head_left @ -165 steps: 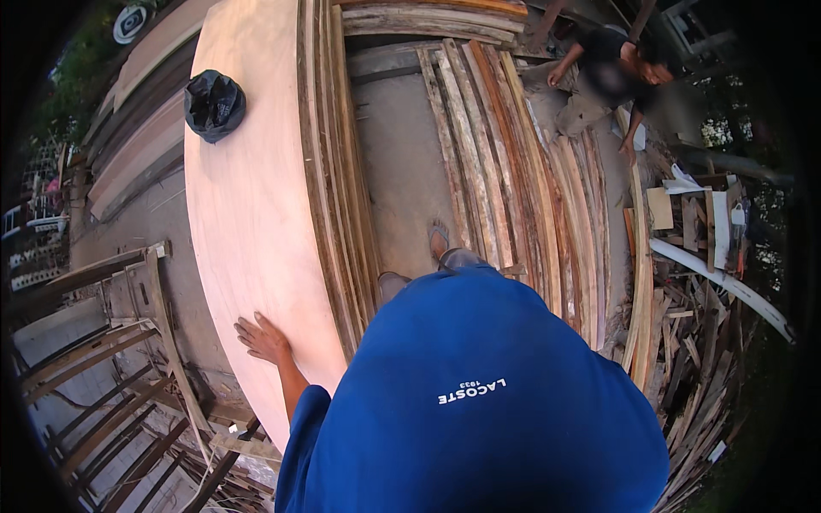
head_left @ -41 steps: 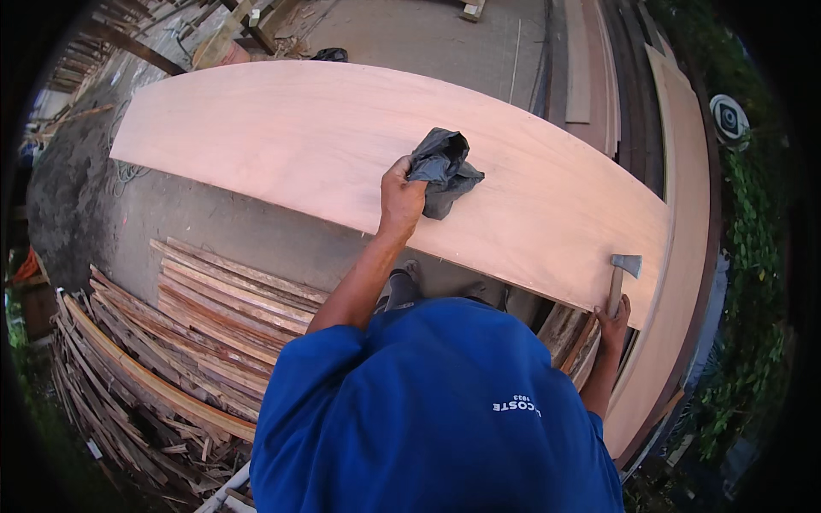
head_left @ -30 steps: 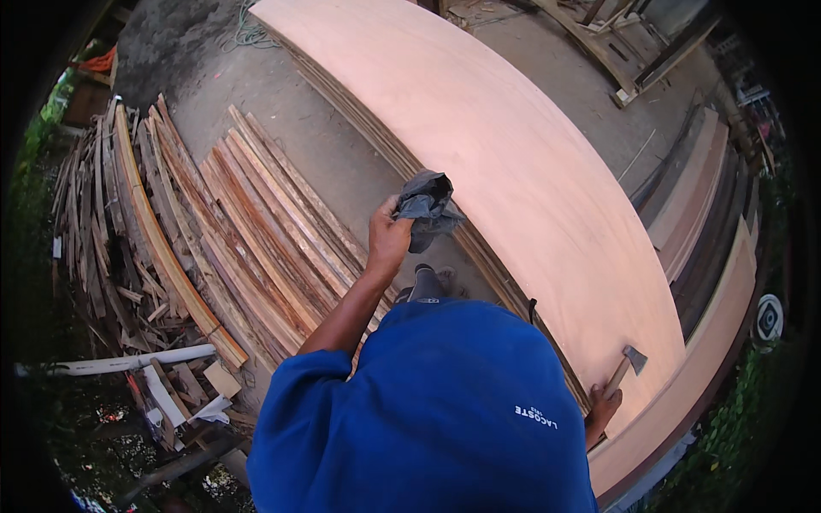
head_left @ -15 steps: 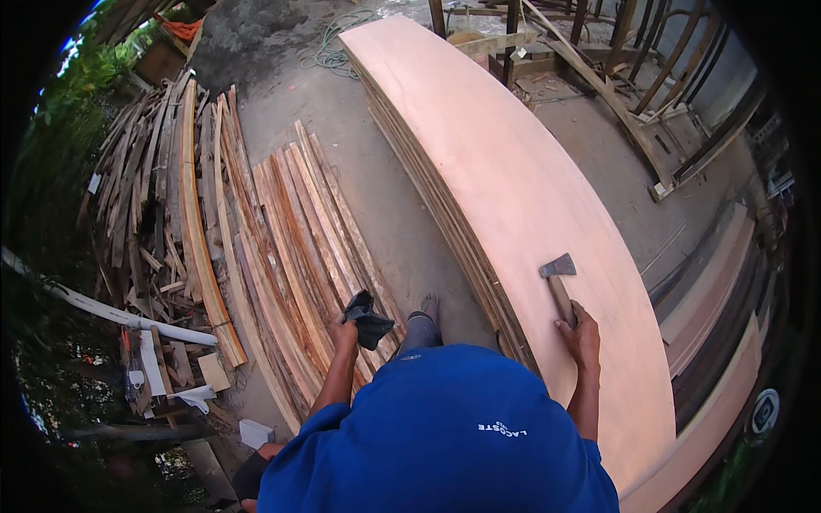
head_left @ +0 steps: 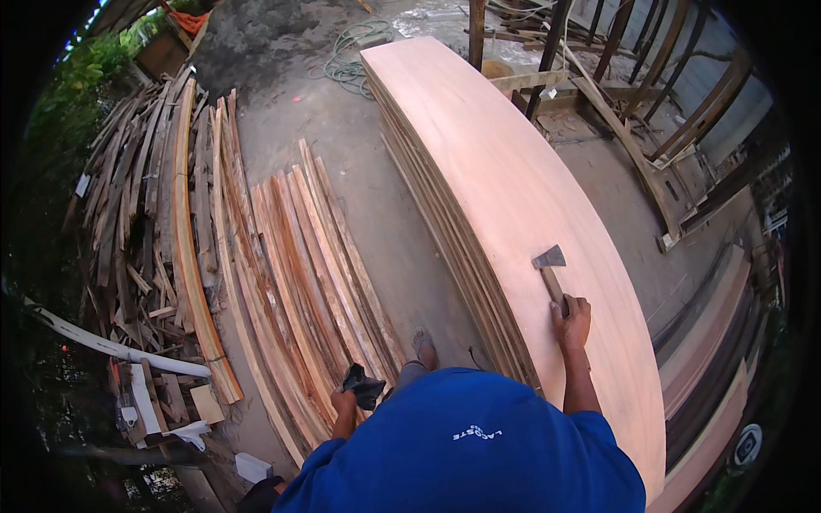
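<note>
My right hand [head_left: 571, 325] is closed round the wooden handle of a hatchet [head_left: 550, 260]. The hatchet is over the upper face of a stack of wide, pale pinkish plywood sheets [head_left: 505, 162], its dark metal head toward the far end; whether it touches the wood I cannot tell. Low on the left, my left hand [head_left: 344, 403] grips a crumpled black plastic bag [head_left: 365, 388] beside my leg. Several long reddish sawn planks [head_left: 299, 218] lie on the ground near that hand.
A heap of weathered timber [head_left: 128, 197] spreads along the far left, with a white pipe [head_left: 128, 349] nearer me. A green hose [head_left: 346, 61] is coiled beyond the plywood. Upright posts [head_left: 552, 60] stand at the back right. More boards [head_left: 710, 316] lie right of the stack.
The view has shifted. My right hand has carried the hatchet a little farther along the plywood. My left hand and the bag have drawn back nearer my body.
</note>
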`<act>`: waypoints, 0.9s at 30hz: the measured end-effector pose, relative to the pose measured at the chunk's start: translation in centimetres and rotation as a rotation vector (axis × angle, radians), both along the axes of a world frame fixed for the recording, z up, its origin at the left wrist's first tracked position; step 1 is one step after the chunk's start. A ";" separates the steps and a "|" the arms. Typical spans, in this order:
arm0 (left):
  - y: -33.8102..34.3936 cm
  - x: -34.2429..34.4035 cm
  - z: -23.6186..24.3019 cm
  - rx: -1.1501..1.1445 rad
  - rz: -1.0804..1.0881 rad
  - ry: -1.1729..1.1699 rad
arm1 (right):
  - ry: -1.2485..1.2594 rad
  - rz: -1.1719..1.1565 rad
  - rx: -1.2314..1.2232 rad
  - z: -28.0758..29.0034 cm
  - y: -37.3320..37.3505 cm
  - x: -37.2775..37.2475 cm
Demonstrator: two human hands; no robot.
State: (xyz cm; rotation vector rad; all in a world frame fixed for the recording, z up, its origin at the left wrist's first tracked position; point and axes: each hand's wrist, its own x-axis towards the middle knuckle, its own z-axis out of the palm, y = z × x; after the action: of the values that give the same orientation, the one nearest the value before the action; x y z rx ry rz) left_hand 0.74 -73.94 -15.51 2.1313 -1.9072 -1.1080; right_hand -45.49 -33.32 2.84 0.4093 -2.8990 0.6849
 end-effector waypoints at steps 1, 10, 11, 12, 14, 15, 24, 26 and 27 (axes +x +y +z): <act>-0.9 -0.5 0.4 -0.006 -0.035 0.021 | 0.077 -0.006 0.073 0.0 -0.7 0.1; -12.5 -8.9 -1.9 0.004 -0.176 -0.014 | -0.026 -0.105 0.190 0.7 -3.2 -0.7; -13.5 -9.5 -2.2 -0.028 -0.235 -0.021 | -0.036 -0.113 0.215 0.5 -3.4 -0.7; -14.4 -10.6 -2.8 -0.067 -0.235 -0.076 | -0.046 -0.119 0.240 0.5 -3.5 -0.7; -15.9 -12.9 -2.8 -0.020 -0.277 -0.052 | -0.061 -0.118 0.277 0.5 -3.9 -0.7; -16.4 -13.3 -2.8 -0.011 -0.274 -0.059 | -0.072 -0.121 0.302 0.4 -3.9 -0.7; -25.9 -20.2 -2.6 0.084 -0.317 -0.220 | -0.127 -0.278 0.268 -2.0 -7.1 -3.3; -27.0 -23.0 -1.3 0.074 -0.290 -0.263 | -0.106 -0.413 0.164 -1.2 -12.1 -7.1; -28.1 -23.7 -0.9 0.049 -0.264 -0.245 | -0.119 -0.444 0.115 -1.0 -14.7 -9.0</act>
State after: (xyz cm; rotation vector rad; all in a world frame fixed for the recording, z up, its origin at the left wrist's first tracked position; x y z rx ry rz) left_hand -22.96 -102.08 -16.36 2.1754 -2.3502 -0.9782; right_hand -54.49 -48.03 1.89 -0.2708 -2.9885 0.4856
